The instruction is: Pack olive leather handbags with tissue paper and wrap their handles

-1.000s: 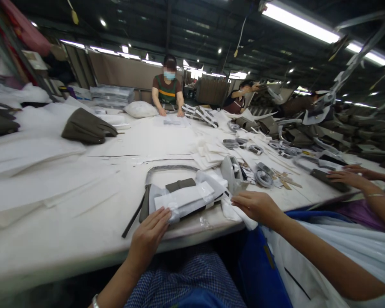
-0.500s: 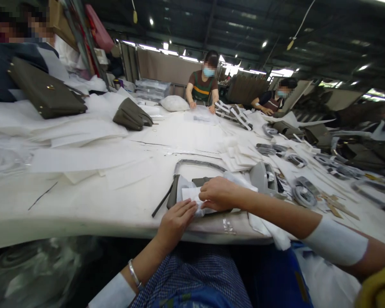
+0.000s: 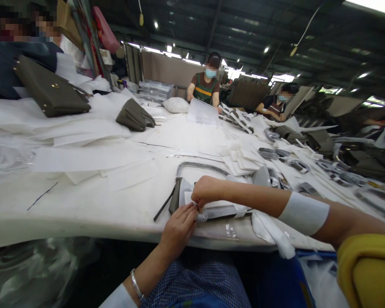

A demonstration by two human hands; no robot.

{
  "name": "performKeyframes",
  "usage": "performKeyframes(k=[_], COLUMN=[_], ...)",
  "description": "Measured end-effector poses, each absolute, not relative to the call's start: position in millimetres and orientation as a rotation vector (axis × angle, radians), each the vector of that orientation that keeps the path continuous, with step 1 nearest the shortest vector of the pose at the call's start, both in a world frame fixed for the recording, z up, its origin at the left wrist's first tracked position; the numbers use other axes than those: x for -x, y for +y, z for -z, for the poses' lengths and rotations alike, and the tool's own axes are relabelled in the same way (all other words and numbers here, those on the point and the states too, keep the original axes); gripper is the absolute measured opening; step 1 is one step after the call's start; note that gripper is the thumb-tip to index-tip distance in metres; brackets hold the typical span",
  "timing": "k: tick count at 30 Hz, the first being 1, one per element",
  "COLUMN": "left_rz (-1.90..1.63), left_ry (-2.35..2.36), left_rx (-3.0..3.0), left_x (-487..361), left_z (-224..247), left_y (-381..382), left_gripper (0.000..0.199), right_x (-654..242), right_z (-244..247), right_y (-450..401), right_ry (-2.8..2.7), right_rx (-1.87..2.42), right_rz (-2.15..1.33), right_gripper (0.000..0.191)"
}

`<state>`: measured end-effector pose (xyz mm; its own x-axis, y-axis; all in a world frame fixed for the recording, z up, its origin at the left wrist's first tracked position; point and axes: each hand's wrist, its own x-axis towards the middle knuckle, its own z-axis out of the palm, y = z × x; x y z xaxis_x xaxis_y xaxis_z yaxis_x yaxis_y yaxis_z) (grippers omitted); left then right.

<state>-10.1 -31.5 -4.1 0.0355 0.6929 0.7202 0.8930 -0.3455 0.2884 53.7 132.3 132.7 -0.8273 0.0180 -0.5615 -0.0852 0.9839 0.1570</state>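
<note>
In the head view, the bag [image 3: 176, 197] lies with white wrap on it near the front edge of the worktop [image 3: 115, 209]. The left hand [image 3: 179, 224] rests on it with fingers nearly straight; the right hand [image 3: 204, 191] has curled fingers just beside, and I cannot tell what they hold.

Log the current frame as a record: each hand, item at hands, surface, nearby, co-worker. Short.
Left hand: at near edge of white wrapping, fingertips by the right's; grip unclear
Right hand: bent fingers on the wrapping; grip unclear
Item at hands: dark item, partly covered by the wrapping
Surface: white-covered table
Nearby: curved strap beyond the item; dark bag far left
Co-worker: across the table, both hands at a white sheet
</note>
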Motion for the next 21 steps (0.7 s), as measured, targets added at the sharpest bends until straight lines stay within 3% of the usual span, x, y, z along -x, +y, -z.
performKeyframes(k=[10, 15, 21], left_rz=[1.044, 1.078, 1.113], left_ry=[-1.752, -1.761, -1.767], left_rx=[2.062, 2.092, 2.079], left_x=[3, 3, 3], left_z=[8, 4, 7], left_y=[-40, -41, -40], left_gripper=[0.055, 0.055, 0.058], right_x=[-35, -26, -17], right_z=[-138, -135, -127], right_y=[142, 153, 178], right_ry=[2.561, 2.59, 2.655], right_rx=[0.148, 0.181, 0.195], right_rz=[-0.221, -0.237, -0.021], right_gripper=[0.023, 0.033, 0.038])
